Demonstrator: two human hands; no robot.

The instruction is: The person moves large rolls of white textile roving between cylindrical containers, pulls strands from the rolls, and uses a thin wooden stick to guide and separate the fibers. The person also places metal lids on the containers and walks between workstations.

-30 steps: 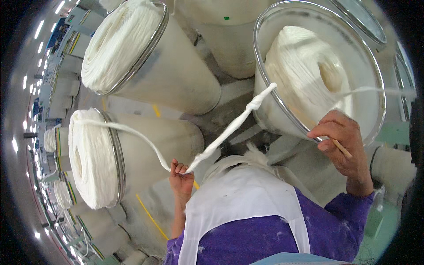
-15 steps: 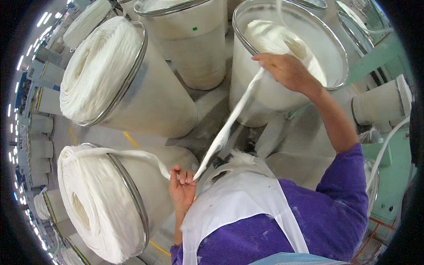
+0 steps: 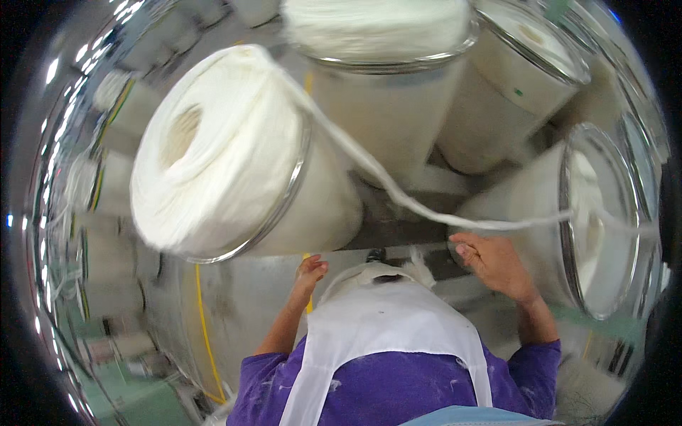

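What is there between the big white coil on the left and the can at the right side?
In the head view, a white sliver strand spans from the left coil to the right can, crossing grey floor just above the right hand.

A yellow floor line (image 3: 201, 319) crosses grey floor; a white apron (image 3: 383, 334) covers a purple shirt (image 3: 398, 390).
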